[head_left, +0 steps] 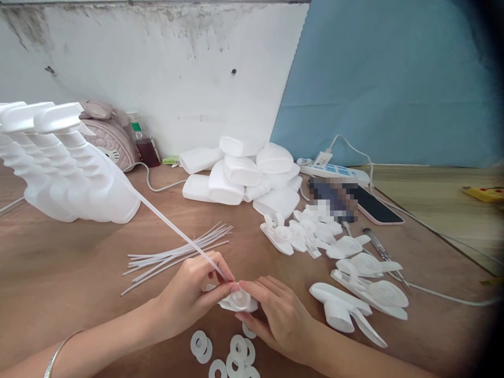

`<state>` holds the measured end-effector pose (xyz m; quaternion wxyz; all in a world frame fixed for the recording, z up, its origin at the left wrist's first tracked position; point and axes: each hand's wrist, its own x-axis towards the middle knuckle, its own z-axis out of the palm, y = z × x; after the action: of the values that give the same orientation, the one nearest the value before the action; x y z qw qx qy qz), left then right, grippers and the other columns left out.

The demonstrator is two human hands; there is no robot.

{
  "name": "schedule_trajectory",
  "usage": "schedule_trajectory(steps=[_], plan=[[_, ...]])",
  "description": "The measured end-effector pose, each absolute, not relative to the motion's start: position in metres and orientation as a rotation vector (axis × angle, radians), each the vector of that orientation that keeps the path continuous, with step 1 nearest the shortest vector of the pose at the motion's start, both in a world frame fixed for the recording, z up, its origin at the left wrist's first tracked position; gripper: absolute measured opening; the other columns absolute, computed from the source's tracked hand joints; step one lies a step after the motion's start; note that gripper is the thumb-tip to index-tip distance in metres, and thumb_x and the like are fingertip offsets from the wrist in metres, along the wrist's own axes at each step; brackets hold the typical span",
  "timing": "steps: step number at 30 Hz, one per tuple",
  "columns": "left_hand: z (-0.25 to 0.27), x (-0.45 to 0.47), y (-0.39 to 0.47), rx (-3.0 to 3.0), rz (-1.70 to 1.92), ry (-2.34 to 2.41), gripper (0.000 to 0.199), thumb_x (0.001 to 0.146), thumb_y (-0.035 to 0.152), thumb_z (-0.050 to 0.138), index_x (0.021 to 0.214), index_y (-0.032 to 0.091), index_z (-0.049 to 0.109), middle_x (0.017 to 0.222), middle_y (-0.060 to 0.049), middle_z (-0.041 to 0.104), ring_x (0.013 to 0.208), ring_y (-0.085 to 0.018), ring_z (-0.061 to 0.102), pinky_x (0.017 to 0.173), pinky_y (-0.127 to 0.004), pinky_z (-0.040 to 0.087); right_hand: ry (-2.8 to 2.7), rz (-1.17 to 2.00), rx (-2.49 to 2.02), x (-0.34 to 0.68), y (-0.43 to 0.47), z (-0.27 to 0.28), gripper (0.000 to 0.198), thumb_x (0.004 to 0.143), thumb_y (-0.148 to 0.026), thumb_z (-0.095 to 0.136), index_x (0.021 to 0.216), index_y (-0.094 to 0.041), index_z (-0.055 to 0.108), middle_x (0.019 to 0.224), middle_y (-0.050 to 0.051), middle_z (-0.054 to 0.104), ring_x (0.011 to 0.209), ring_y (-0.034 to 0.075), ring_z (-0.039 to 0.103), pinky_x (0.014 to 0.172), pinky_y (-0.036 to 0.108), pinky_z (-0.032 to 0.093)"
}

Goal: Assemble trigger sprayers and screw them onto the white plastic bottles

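Note:
My left hand (pixel 205 283) pinches the lower end of a long thin white plastic tube (pixel 173 226), which slants up and to the left. My right hand (pixel 275 310) is closed around a white plastic spray trigger head (pixel 240 300), its round opening turned up toward me. The tube's end meets the head between my fingertips; whether it sits inside cannot be made out. Just below my hands lie several flat white ring washers (pixel 238 347). A bundle of loose white tubes (pixel 177 254) rests on the table behind my left hand. More trigger heads (pixel 378 294) are spread out to the right.
White bottles with trigger heads (pixel 66 168) stand at left, beside a pink bag (pixel 108 134) and a bottle of dark liquid (pixel 147 149). White bottles (pixel 240 170) lie piled at the back. A power strip (pixel 334 172), phone (pixel 378 205), cables and a screwdriver (pixel 380 247) are at right.

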<state>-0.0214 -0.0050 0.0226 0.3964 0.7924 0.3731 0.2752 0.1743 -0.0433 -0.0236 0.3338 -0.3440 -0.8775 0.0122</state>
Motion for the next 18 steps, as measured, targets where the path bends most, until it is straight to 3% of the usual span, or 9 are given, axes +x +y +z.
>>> schedule_trajectory(steps=[10,18], plan=[[0.0269,-0.0187,-0.0102,2.135,0.725,0.874,0.012,0.085,0.024,0.048,0.076,0.017,0.053,0.076,-0.003,0.061,0.071,-0.013,0.057,0.066,-0.025,0.045,-2.291,0.031,-0.914,0.1748,-0.0431,-0.0247,0.027,0.088,-0.026,0.044,0.111,-0.013,0.043,0.083,0.007,0.066,0.064,0.017,0.058,0.058,0.03,0.046],[0.0291,-0.0196,-0.012,2.328,0.67,0.891,0.013,0.086,0.019,0.042,0.075,0.017,0.048,0.07,-0.002,0.056,0.067,-0.014,0.052,0.059,-0.025,0.04,-2.303,0.013,-0.871,0.1737,-0.0427,-0.0239,0.026,0.088,-0.023,0.045,0.112,-0.012,0.042,0.086,0.007,0.067,0.065,0.018,0.058,0.057,0.031,0.045]])
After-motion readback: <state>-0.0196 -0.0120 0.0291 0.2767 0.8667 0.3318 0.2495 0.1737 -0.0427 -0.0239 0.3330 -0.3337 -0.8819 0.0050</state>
